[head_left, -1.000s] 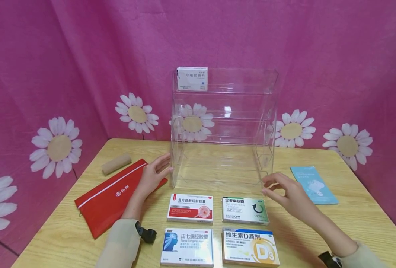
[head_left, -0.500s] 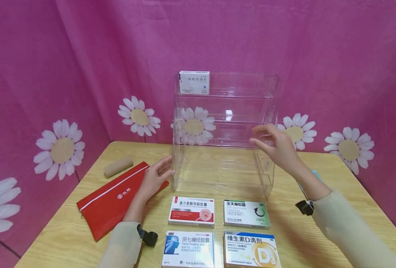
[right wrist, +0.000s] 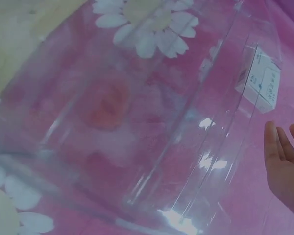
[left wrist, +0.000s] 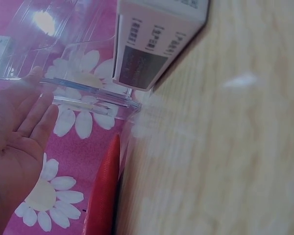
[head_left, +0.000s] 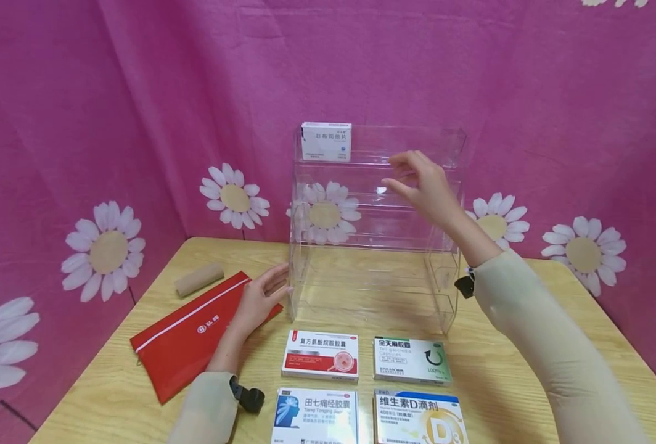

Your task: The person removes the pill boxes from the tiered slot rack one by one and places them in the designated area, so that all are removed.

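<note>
A clear acrylic tiered rack [head_left: 372,240] stands upright on the table. In its top tier, at the left end, a small white medicine box [head_left: 326,143] leans upright. My left hand [head_left: 256,303] is against the rack's lower left side, fingers extended; the left wrist view also shows this hand [left wrist: 19,137] with straight fingers. In front of the upper tiers my right hand [head_left: 423,190] is raised, thumb and fingers apart, holding nothing. Whether it touches the rack cannot be told. The right wrist view shows that hand [right wrist: 286,171] below the white box [right wrist: 262,83].
Several medicine boxes lie before the rack: a red-and-white one [head_left: 320,354], a green-and-white one [head_left: 411,360], one with a blue head picture [head_left: 317,416] and a vitamin D box [head_left: 419,417]. A red zip pouch [head_left: 195,336] and cardboard tube [head_left: 199,279] lie left on the wooden table [head_left: 528,345].
My right hand has risen from the rack's lower right corner to its upper tiers, moving leftward. The right forearm now covers the blue packet. My left hand stays at the rack's left side.
</note>
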`<state>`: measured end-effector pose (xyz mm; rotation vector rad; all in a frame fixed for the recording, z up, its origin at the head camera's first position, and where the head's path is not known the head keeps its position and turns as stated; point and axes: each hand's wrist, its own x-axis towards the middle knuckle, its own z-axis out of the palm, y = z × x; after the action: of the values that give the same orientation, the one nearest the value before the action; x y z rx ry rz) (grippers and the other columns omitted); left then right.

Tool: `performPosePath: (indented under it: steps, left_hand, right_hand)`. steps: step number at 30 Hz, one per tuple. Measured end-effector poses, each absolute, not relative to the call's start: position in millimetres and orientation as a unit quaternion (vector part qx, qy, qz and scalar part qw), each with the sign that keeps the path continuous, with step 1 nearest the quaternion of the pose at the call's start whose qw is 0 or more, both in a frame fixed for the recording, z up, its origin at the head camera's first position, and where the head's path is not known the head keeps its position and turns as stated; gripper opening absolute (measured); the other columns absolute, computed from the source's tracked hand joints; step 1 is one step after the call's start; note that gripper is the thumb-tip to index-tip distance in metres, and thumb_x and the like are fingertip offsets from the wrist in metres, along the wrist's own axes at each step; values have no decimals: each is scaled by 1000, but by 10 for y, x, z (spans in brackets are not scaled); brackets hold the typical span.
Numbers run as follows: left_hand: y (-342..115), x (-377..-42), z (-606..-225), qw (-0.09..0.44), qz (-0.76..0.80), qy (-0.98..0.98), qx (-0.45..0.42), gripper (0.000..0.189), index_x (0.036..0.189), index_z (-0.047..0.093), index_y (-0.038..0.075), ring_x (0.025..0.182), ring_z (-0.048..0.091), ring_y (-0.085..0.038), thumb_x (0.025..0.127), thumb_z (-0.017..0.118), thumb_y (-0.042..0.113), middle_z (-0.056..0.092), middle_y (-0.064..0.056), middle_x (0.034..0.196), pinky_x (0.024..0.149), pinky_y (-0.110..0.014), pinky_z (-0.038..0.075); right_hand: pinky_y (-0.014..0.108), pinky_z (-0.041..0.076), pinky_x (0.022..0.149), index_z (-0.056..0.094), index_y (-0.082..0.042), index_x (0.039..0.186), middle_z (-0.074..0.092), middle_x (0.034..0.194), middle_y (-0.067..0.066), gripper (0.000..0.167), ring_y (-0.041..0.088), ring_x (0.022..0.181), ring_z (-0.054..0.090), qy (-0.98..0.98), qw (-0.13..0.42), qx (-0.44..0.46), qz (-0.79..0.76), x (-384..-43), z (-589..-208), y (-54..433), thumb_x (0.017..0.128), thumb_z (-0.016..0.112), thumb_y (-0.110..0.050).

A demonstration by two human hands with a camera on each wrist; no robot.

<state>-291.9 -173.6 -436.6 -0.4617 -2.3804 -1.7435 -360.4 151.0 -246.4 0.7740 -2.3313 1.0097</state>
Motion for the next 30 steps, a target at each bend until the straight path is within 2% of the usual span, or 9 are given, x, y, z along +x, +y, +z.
performPosePath:
  steps: [11, 19, 22, 30]
  left_hand:
    - [-1740, -2910, -4363, 79, -591, -787, -157, 54, 139, 50, -4, 131, 53, -37, 88, 68, -1, 54, -25, 141, 104, -38, 51]
    - [-1731, -2910, -4387, 71, -594, -786, -154, 54, 139, 50, -3, 131, 54, -36, 88, 68, -1, 53, -24, 141, 104, -36, 51]
    - [-1725, -2901, -4391, 70, -593, -787, -154, 54, 139, 50, -3, 131, 53, -36, 88, 68, -1, 53, -24, 142, 104, -36, 51]
    - [-1729, -2905, -4393, 77, -588, -791, -154, 54, 139, 51, -2, 131, 54, -36, 88, 68, -1, 54, -24, 141, 104, -37, 51]
  right_hand:
    - [46, 50, 108, 53, 4, 129, 54, 126, 24, 46, 38, 118, 56, -862, 231, 266, 366, -4078, -2220, 1127, 90, 70, -13]
    - [45, 48, 110, 50, -8, 141, 49, 135, 19, 52, 34, 125, 51, -886, 202, 251, 335, -4251, -2113, 921, 92, 68, -14]
    - [45, 47, 111, 52, -9, 139, 50, 136, 18, 49, 33, 127, 50, -893, 198, 249, 319, -4274, -2091, 870, 93, 66, -15]
    - [44, 47, 111, 53, 0, 128, 59, 130, 20, 39, 34, 125, 55, -891, 207, 252, 316, -4289, -2058, 763, 92, 66, -12]
